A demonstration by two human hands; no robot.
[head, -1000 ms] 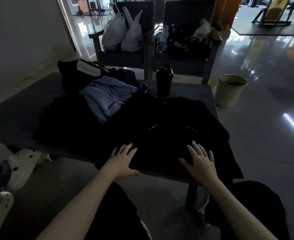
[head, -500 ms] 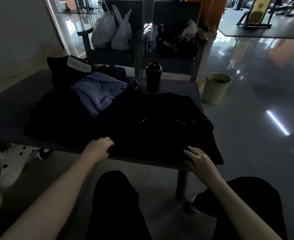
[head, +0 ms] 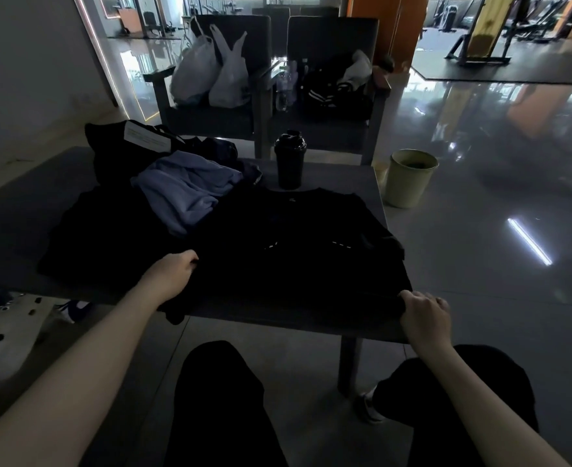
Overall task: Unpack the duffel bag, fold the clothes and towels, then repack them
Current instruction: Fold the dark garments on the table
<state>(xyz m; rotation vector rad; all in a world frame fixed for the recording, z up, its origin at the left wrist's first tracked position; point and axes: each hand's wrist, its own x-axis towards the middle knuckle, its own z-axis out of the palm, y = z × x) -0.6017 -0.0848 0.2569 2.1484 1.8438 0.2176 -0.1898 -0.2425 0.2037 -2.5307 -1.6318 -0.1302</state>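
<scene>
A black shirt lies spread flat on the low grey table, collar away from me. My left hand grips its near left hem with curled fingers. At the near right corner of the hem my right hand grips the cloth at the table's front edge. A crumpled lavender garment lies behind the shirt on the left, over more black clothing. The black duffel bag with a pale label stands at the table's back left.
A black shaker bottle stands just beyond the shirt's collar. A pale green bin sits on the glossy floor right of the table. Two dark chairs behind hold white plastic bags and a dark bag. My knees are under the table's front edge.
Both hands went from lying flat and open on the shirt's lower part to curling round its near hem; my right hand shifted out to the right corner.
</scene>
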